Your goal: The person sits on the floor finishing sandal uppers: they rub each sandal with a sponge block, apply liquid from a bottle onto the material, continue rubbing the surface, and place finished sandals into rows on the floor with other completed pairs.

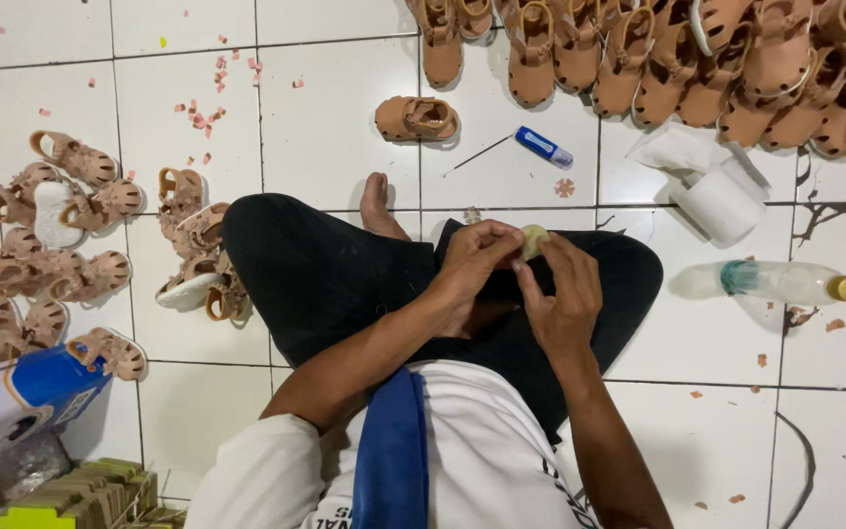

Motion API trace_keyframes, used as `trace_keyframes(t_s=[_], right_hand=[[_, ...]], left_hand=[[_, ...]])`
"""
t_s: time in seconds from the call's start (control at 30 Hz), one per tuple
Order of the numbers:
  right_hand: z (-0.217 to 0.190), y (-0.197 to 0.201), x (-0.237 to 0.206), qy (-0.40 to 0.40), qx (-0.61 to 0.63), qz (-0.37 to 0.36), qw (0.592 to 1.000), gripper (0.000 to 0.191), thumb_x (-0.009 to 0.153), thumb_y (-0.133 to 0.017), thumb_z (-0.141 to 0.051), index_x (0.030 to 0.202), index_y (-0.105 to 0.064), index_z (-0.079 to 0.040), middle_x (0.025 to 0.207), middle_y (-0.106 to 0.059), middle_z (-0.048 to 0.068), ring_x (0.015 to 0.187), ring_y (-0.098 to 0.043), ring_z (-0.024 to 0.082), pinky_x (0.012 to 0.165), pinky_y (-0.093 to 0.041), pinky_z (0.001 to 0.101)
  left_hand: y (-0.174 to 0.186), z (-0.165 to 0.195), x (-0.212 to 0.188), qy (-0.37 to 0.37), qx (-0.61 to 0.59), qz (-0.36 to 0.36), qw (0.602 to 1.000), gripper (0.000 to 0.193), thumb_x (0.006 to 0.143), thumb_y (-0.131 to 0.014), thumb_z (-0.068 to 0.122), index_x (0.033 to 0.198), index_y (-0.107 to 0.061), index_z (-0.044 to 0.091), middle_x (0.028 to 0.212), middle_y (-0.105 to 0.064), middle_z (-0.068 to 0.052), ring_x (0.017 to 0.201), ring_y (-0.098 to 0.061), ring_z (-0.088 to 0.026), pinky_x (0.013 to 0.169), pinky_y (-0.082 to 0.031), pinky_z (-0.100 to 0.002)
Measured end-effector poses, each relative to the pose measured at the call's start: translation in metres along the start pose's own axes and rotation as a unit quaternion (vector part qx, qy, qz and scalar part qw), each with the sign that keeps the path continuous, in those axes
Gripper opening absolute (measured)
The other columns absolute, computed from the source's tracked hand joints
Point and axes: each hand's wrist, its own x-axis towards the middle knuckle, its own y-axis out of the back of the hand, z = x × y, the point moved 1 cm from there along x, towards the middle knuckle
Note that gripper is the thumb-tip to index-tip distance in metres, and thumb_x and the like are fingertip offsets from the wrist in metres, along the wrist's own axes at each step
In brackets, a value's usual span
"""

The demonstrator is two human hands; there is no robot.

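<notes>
1. The left hand and the right hand meet over the lap of a person sitting cross-legged on the white tiled floor.
2. Both hands pinch 1 small pale, roundish lump — the left fingertips grasp its left edge, the right thumb and forefinger grasp its right edge. What the lump is made of cannot be told.
3. Straight beyond the fingertips, well apart from them, lies 1 single tan sandal on its side.
4. Just right of that sandal lies a small blue tube, with a thin dark stick beside it.
5. Farther beyond the fingers, a dense row of tan sandals lines the top edge of the view.
6. To the right of the right fingers stands a roll of white tissue; nearer, a clear plastic bottle with a yellow cap lies on its side.
7. Far to the left of the left fingers sit loose heaps of more tan sandals — below them, a blue and white box.
</notes>
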Motion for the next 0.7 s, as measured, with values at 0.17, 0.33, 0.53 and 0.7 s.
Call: trace_keyframes(t_s=[0.17, 0.33, 0.53, 0.7], right_hand=[[0.023, -0.005, 0.003, -0.104, 0.031, -0.005, 0.994, 0.036, 0.088, -0.085, -0.003, 0.120, -0.068, 0.002, 0.119, -0.071, 0.017, 0.108, -0.071, 0.031, 0.092, -0.058, 0.0368], [0.052, -0.028, 0.004, -0.285, 0.254, -0.056, 0.922, 0.036, 0.091, -0.079, 0.002, 0.125, -0.068, 0.004, 0.118, -0.072, 0.014, 0.108, -0.071, 0.020, 0.094, -0.060, 0.0291], [0.071, -0.047, 0.013, -0.367, 0.329, -0.047, 0.869, 0.036, 0.090, -0.076, 0.006, 0.124, -0.066, 0.007, 0.114, -0.071, 0.014, 0.104, -0.070, 0.016, 0.094, -0.059, 0.0263], [0.070, -0.043, 0.015, -0.404, 0.360, -0.040, 0.840, 0.036, 0.091, -0.075, 0.006, 0.126, -0.065, 0.006, 0.114, -0.070, 0.013, 0.104, -0.068, 0.015, 0.094, -0.057, 0.0248]], left_hand=[[-0.008, -0.013, 0.010, 0.004, 0.070, -0.020, 0.997, 0.032, 0.104, -0.063, 0.027, 0.111, -0.073, -0.003, 0.094, -0.071, -0.006, 0.088, -0.062, -0.012, 0.082, -0.052, -0.028], [0.004, 0.002, 0.027, -0.011, 0.117, -0.075, 0.990, 0.036, 0.102, -0.060, 0.031, 0.116, -0.072, 0.000, 0.097, -0.073, -0.003, 0.088, -0.066, -0.011, 0.080, -0.053, -0.026], [0.050, 0.036, 0.031, -0.058, 0.221, -0.011, 0.974, 0.033, 0.098, -0.070, 0.032, 0.095, -0.071, -0.001, 0.074, -0.068, -0.006, 0.062, -0.062, -0.011, 0.058, -0.052, -0.031], [0.105, 0.073, 0.056, -0.071, 0.465, 0.164, 0.867, 0.052, 0.112, -0.060, 0.035, 0.075, -0.057, -0.001, 0.063, -0.052, -0.012, 0.059, -0.049, -0.020, 0.069, -0.037, -0.038]])
